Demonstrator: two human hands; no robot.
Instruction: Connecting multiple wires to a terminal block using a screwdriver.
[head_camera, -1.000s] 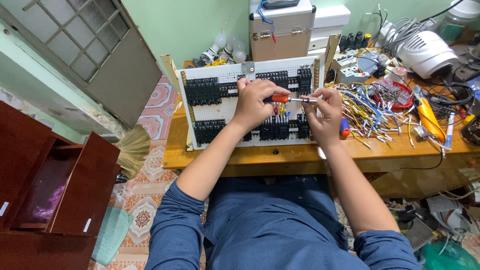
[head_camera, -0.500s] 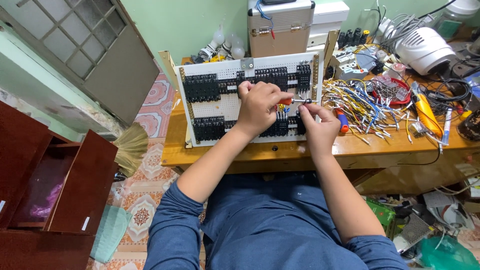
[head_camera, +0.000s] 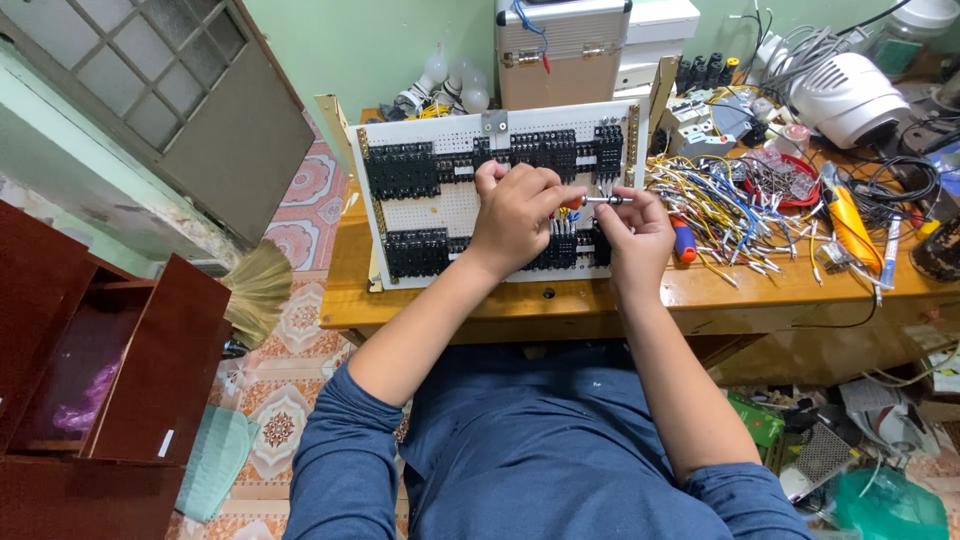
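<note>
A white perforated panel (head_camera: 450, 205) with rows of black relay sockets lies on the wooden table (head_camera: 620, 300). My left hand (head_camera: 515, 215) is closed around the red handle of a small screwdriver (head_camera: 590, 201), whose metal shaft points right. My right hand (head_camera: 635, 232) pinches the shaft near the tip, over the panel's right part next to black sockets (head_camera: 608, 150). What the tip touches is hidden by my fingers.
A heap of coloured wire pieces (head_camera: 730, 215) lies right of the panel, with a red dish (head_camera: 775, 180), yellow-handled pliers (head_camera: 850, 222) and a white appliance (head_camera: 850, 95). A metal case (head_camera: 560, 50) stands behind. A brown cabinet (head_camera: 90, 380) and broom (head_camera: 255, 290) are at left.
Both hands stay on the screwdriver over the panel's right side; they have shifted slightly. The view has moved a little.
</note>
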